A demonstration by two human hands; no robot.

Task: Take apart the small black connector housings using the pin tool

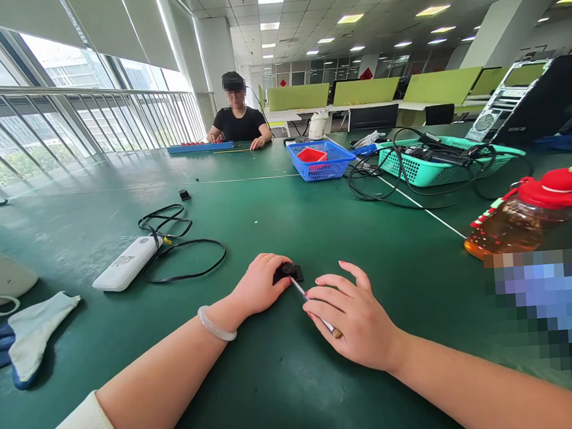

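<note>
My left hand (260,284) is closed on a small black plastic part (296,271), holding it down on the green tabletop; the fingers hide some of it. A slim silver screwdriver (298,288) with a brownish end slants from my right hand (356,321) to the black part. Its tip appears to touch the part near my left fingertips. My right thumb and forefinger grip the shaft, while other fingers are stretched out above it. Exactly where the tip sits is too small to tell.
A white power bank-like block (127,265) with a black cable lies left, beyond a glove (44,333). A drink bottle (525,214) lies at right. Blue (322,167) and teal (425,175) baskets stand farther back. Across the table sits a person (240,123).
</note>
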